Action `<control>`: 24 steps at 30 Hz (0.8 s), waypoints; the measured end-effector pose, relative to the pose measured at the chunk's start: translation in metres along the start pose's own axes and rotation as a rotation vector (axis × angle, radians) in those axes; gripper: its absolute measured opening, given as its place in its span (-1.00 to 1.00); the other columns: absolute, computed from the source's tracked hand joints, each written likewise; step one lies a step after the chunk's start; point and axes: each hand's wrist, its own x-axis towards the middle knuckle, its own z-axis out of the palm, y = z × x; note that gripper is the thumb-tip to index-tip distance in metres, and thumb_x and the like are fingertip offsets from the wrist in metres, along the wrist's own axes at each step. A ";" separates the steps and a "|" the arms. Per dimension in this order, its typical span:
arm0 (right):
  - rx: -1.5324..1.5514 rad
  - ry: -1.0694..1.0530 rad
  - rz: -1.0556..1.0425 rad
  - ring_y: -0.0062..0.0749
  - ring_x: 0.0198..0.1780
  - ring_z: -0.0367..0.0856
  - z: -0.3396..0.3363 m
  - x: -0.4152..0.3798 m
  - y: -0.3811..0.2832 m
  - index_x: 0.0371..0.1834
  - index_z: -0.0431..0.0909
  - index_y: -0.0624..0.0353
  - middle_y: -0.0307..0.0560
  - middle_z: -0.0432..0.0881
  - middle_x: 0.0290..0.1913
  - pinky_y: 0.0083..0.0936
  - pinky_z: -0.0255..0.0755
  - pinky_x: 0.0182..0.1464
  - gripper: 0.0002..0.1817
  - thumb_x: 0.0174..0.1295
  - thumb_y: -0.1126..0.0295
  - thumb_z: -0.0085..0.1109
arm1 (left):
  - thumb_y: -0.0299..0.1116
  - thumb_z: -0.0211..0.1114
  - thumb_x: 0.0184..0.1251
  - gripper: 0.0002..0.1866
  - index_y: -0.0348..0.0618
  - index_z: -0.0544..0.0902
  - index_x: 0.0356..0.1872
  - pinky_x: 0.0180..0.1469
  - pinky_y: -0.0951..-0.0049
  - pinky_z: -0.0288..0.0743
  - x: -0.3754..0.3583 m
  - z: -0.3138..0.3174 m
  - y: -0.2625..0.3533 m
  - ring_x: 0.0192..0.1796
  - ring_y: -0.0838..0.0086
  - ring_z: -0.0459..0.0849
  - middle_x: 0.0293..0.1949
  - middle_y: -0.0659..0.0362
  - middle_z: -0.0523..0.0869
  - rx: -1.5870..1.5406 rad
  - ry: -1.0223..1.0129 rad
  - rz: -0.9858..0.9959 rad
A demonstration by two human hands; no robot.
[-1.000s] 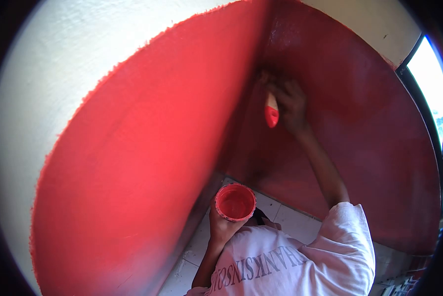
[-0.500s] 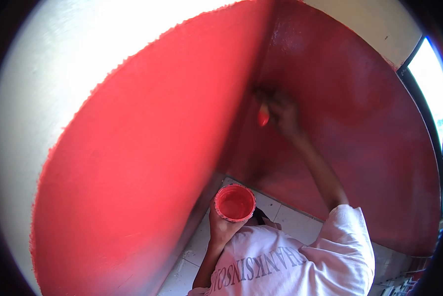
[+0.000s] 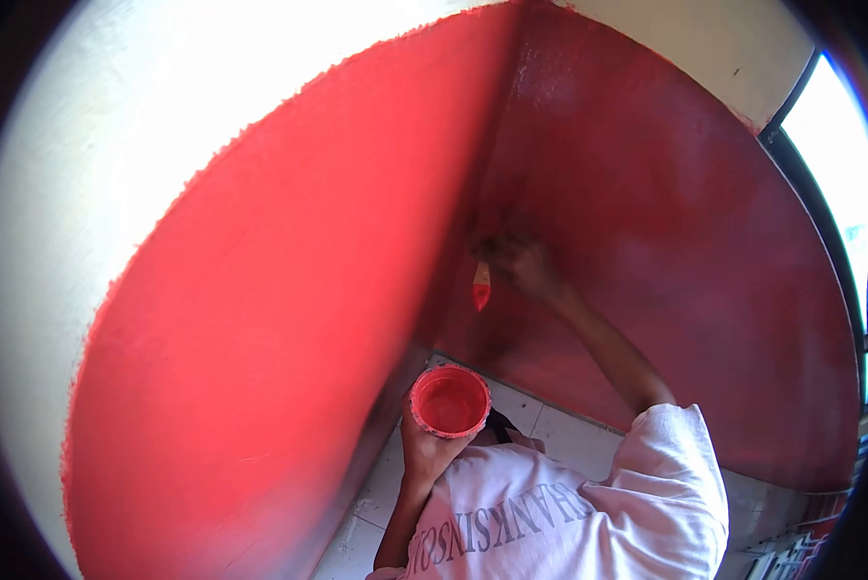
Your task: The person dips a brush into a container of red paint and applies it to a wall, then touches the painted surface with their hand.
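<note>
Wrapped round a small open tub [image 3: 450, 402] of red paint is my left hand [image 3: 432, 449], which supports it from below and the near side. The tub's rim is smeared with paint. Up by the corner of the red walls, my right hand [image 3: 519, 266] is closed on a paintbrush [image 3: 481, 287]. A pale wooden stretch and a bright red end of the brush point downward from the fingers, while the rest is lost in shadow and behind the hand. That hand is close to the darker, shaded right wall [image 3: 666, 242].
The brightly lit red wall [image 3: 279, 290] fills the left, with a ragged edge against the white upper wall [image 3: 163, 87]. White floor tiles [image 3: 579, 435] lie below. A bright window [image 3: 835, 145] with a dark frame is at the right, and some stacked items [image 3: 792, 561] stand lower right.
My right hand has moved down and a little left along the corner with the paintbrush. The tub in my left hand appears slightly left of where it was.
</note>
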 end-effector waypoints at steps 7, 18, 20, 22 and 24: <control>0.012 0.354 0.038 -0.23 -0.22 0.56 -0.079 0.081 0.021 -0.06 0.67 0.00 -0.17 0.65 -0.11 -0.32 0.48 -0.26 -0.58 -0.09 0.53 0.27 | -0.35 0.69 -0.34 -0.02 -0.23 0.28 0.20 0.18 0.22 0.45 0.001 -0.003 0.002 0.14 0.23 0.56 0.10 0.00 0.55 0.033 -0.031 0.001; -0.019 -0.093 0.024 -0.23 -0.18 0.54 0.016 -0.027 0.000 0.00 0.64 -0.11 -0.17 0.59 -0.06 -0.29 0.58 -0.20 -0.53 -0.09 0.45 0.25 | -0.34 0.70 -0.37 -0.02 -0.22 0.29 0.19 0.19 0.23 0.43 0.002 -0.002 0.003 0.14 0.25 0.55 0.11 0.02 0.53 0.042 -0.025 -0.034; 0.001 0.014 -0.024 -0.22 -0.18 0.55 0.016 -0.023 0.014 0.01 0.64 -0.11 -0.18 0.59 -0.08 -0.32 0.57 -0.21 -0.51 -0.11 0.47 0.26 | -0.34 0.70 -0.37 -0.02 -0.22 0.29 0.19 0.19 0.23 0.43 0.005 -0.001 0.005 0.14 0.25 0.55 0.11 0.02 0.53 0.047 -0.022 -0.038; -0.012 0.148 -0.011 -0.22 -0.21 0.55 -0.001 -0.003 0.028 0.00 0.65 -0.10 -0.17 0.60 -0.12 -0.36 0.53 -0.24 -0.49 -0.13 0.50 0.27 | -0.35 0.70 -0.37 -0.02 -0.22 0.29 0.19 0.19 0.23 0.44 0.002 -0.002 0.003 0.14 0.25 0.55 0.10 0.02 0.53 0.070 -0.029 -0.048; -0.029 0.297 0.051 -0.25 -0.27 0.52 -0.051 0.038 0.029 -0.02 0.66 -0.08 -0.15 0.61 -0.19 -0.39 0.46 -0.32 -0.50 -0.15 0.53 0.28 | -0.35 0.70 -0.37 -0.01 -0.22 0.28 0.19 0.19 0.23 0.44 -0.001 -0.003 0.000 0.15 0.25 0.54 0.11 0.02 0.53 0.071 -0.027 -0.039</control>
